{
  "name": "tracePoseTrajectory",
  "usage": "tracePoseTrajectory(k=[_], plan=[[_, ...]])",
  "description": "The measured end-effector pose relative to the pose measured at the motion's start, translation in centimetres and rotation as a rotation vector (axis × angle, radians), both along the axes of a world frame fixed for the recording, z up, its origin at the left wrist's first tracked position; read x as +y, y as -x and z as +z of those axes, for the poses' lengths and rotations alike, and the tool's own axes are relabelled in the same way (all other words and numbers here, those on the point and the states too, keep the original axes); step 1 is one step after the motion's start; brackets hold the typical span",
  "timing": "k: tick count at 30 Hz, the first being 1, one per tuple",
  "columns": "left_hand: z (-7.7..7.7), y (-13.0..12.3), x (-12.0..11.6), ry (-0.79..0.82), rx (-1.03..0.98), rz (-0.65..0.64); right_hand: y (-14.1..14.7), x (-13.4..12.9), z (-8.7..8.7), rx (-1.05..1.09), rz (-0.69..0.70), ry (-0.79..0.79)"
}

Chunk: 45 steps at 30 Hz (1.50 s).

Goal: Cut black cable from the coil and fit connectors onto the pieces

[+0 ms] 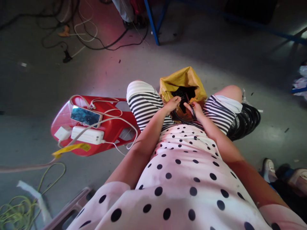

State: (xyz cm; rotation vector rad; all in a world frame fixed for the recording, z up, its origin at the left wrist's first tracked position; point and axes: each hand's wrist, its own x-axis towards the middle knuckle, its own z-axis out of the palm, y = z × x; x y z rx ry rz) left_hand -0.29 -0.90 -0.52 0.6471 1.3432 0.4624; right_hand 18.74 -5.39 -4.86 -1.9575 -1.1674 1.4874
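Observation:
I sit with a yellow bag (182, 80) held between my knees, its mouth open and dark black parts inside. My left hand (172, 104) rests at the bag's near rim, fingers curled on a black cable (182, 119) that loops across my lap. My right hand (195, 108) pinches the same black cable near a small black piece at the bag's mouth. A stack of coiled black cables (247, 119) lies on the floor beside my right thigh.
A red plastic stool (72, 140) to my left carries a phone (85, 116), a white power bank (87, 135) and white cords. Yellow-green wire (21, 204) lies at lower left. Blue frame legs (152, 22) and loose cables stand ahead. Another person's shoes (287, 175) are at right.

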Motion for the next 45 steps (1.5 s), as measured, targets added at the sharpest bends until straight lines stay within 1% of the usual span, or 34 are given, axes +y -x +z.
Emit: tracePoseTrajectory(k=[3, 6, 9, 11, 13, 16, 18, 22, 26, 28, 32, 36, 40, 45], plan=[[1.1, 0.5, -0.1, 0.125, -0.143, 0.127, 0.0, 0.1, 0.0, 0.065, -0.048, 0.019], [2.1, 0.5, -0.3, 0.201, -0.301, 0.312, 0.0, 0.0, 0.1, 0.120, -0.020, 0.046], [2.7, -0.1, -0.7, 0.222, -0.289, 0.466, 0.0, -0.2, 0.3, 0.154, 0.006, 0.075], [2.9, -0.7, -1.0, 0.185, -0.226, 0.508, 0.0, -0.2, 0.6, 0.183, 0.016, 0.087], [3.2, -1.1, -1.4, 0.100, -0.161, 0.468, 0.0, -0.3, 0.9, 0.219, 0.020, 0.086], [3.5, -1.6, -1.8, -0.035, -0.067, 0.350, 0.1, -0.4, 1.3, 0.249, 0.020, 0.075], [3.7, -2.0, -1.9, -0.076, -0.010, 0.324, 0.1, -0.4, 1.5, 0.250, 0.023, 0.070], [3.6, -2.6, -1.9, -0.071, 0.055, 0.385, 0.2, -0.5, 2.0, 0.251, 0.049, 0.087], [3.4, -2.7, -1.8, -0.084, 0.061, 0.380, 0.3, -0.5, 2.2, 0.233, 0.073, 0.089], [3.3, -2.5, -1.8, -0.063, 0.042, 0.401, 0.3, -0.5, 2.1, 0.214, 0.076, 0.088], [3.4, -2.0, -1.8, 0.021, -0.070, 0.474, 0.3, -0.5, 1.6, 0.170, 0.080, 0.090], [3.6, -1.6, -1.9, 0.027, -0.140, 0.425, 0.3, -0.5, 1.2, 0.150, 0.090, 0.072], [3.7, -1.4, -2.0, -0.012, -0.130, 0.386, 0.2, -0.5, 1.2, 0.151, 0.073, 0.066], [3.5, -1.2, -2.1, -0.059, -0.096, 0.383, 0.1, -0.4, 1.4, 0.139, 0.091, 0.063]])
